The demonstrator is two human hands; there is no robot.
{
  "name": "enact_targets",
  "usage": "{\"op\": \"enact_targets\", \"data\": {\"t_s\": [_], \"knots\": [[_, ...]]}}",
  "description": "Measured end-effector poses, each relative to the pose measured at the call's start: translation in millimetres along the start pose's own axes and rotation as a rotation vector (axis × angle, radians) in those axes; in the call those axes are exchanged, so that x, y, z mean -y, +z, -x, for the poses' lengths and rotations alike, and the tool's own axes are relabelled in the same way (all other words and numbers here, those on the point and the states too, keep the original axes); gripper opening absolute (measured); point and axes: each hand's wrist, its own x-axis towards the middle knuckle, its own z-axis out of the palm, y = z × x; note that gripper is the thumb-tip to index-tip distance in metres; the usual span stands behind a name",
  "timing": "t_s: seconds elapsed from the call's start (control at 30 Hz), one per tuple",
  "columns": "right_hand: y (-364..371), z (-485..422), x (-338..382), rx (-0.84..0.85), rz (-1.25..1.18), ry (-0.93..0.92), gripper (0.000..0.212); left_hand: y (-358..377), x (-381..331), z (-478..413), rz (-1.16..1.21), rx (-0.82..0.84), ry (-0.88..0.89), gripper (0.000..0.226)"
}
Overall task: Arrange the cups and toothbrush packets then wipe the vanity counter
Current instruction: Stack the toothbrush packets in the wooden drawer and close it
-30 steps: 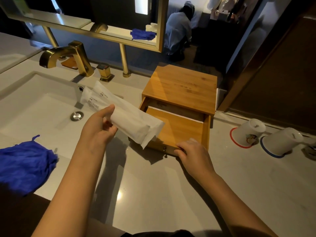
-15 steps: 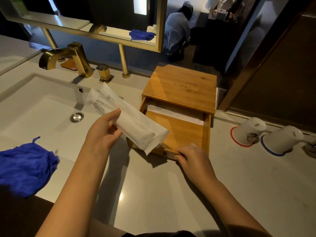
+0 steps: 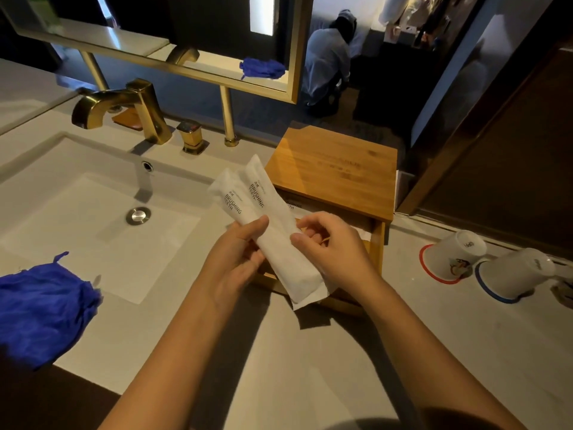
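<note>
Two white toothbrush packets printed "BRUSHING TEETH" are held together over the counter, slanting from upper left to lower right. My left hand grips them from the left and my right hand pinches their right edge. Behind them stands a bamboo box with its drawer pulled out; another packet lies inside. Two white cups lie tipped on the counter at the right, one with a red rim, one with a blue rim. A blue cloth sits at the sink's front left edge.
The white sink with a gold faucet and gold knob fills the left. A gold-framed mirror hangs above. A person crouches in the room beyond the doorway. Pale counter spreads in front and to the right.
My right hand has left the drawer front and come up to the packets. The packets have swung to a steeper angle, held now by both hands.
</note>
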Motion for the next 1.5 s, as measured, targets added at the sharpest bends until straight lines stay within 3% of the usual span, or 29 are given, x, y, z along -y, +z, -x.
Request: {"op": "enact_targets", "data": {"t_s": [0.37, 0.5, 0.73, 0.93, 1.07, 1.23, 1.33, 1.5], "knots": [[0.0, -17.9, -0.2, -0.026, -0.181, 0.072, 0.007, -4.8, 7.3, -17.1, 0.091, -0.029, 0.013, 0.031], [-2.3, -20.6, -4.9, -0.054, -0.194, 0.09, 0.004, 0.5, 8.4, -17.0, 0.094, -0.081, 0.038, 0.023], [1.7, -18.8, -9.7, -0.177, -0.101, 0.053, 0.011, 0.0, 8.2, -20.6, 0.091, -0.102, 0.04, 0.024], [-5.4, -22.5, -7.6, -0.141, -0.089, 0.05, 0.007, -1.8, 6.8, -23.7, 0.12, -0.133, 0.029, 0.019], [-13.3, -26.9, -9.8, -0.139, -0.175, 0.056, 0.008, -6.3, 5.3, -25.4, 0.148, -0.176, 0.035, 0.023], [-33.5, -29.6, -8.7, -0.271, -0.3, 0.089, 0.008, -16.0, -7.7, -24.1, 0.17, -0.217, 0.083, 0.026], [-48.5, -30.1, -14.3, -0.25, -0.218, 0.12, 0.012, -30.6, -21.6, -26.2, 0.105, -0.252, 0.16, 0.021], [-45.6, -27.5, -34.0, 0.004, 0.197, 0.134, 0.022, -53.9, -44.8, -32.1, 0.154, -0.32, 0.24, 0.019]]}}
